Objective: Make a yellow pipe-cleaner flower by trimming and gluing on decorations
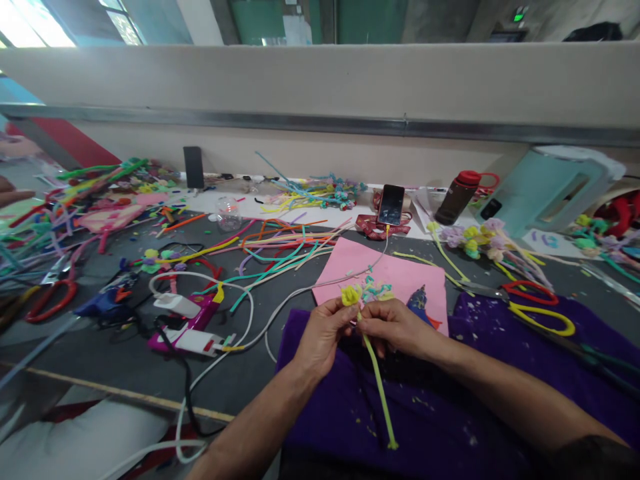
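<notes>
My left hand and my right hand meet above a purple cloth, both pinched on a pipe-cleaner flower. Its yellow head pokes up between my fingertips, and its light green stem hangs down toward me over the cloth. A small teal and yellow curl of pipe cleaner lies just behind my fingers on a pink sheet. A blue glue gun rests at the right of my right hand.
Loose coloured pipe cleaners cover the grey table. A phone stands propped at the back, with a dark bottle beside it. Red and yellow scissors lie right, finished flowers behind them. White cables and a pink charger block lie left.
</notes>
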`<act>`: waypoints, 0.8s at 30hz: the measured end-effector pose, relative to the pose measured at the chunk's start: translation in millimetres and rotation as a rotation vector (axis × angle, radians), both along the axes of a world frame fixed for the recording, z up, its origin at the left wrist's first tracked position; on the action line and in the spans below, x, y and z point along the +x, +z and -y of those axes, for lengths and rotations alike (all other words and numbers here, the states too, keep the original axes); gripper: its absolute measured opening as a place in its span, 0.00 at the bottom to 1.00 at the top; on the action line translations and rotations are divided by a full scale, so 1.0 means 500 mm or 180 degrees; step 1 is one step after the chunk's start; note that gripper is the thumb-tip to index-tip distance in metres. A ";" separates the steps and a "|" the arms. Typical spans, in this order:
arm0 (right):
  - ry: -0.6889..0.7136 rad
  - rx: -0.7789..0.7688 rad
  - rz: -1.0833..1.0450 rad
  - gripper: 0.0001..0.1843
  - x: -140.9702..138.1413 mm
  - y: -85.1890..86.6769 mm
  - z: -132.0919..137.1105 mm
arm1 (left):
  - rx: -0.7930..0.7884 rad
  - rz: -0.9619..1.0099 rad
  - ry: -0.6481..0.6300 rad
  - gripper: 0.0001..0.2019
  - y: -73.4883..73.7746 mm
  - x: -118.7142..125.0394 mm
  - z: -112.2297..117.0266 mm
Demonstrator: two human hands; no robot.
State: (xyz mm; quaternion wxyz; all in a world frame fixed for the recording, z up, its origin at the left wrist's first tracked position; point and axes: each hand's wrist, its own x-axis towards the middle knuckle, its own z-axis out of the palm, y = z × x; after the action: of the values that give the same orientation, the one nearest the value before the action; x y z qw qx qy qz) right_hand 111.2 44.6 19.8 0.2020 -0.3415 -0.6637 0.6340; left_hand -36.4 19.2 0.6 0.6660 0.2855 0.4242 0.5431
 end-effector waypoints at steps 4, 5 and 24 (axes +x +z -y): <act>-0.0013 -0.0012 -0.0143 0.14 0.003 0.004 -0.001 | 0.0081 -0.0031 -0.0204 0.09 0.007 -0.001 0.006; -0.0013 -0.0002 -0.0155 0.15 0.004 0.005 -0.002 | 0.0094 -0.0038 -0.0258 0.11 0.009 -0.001 0.006; -0.0217 0.0117 -0.0118 0.16 0.006 0.005 -0.002 | 0.0158 -0.0172 -0.0313 0.08 -0.002 -0.003 0.003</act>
State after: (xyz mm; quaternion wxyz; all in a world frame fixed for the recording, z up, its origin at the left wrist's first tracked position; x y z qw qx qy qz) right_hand 114.4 45.6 22.5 0.2420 -0.3483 -0.6594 0.6207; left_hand -38.1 17.8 -0.2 0.6729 0.3370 0.4140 0.5121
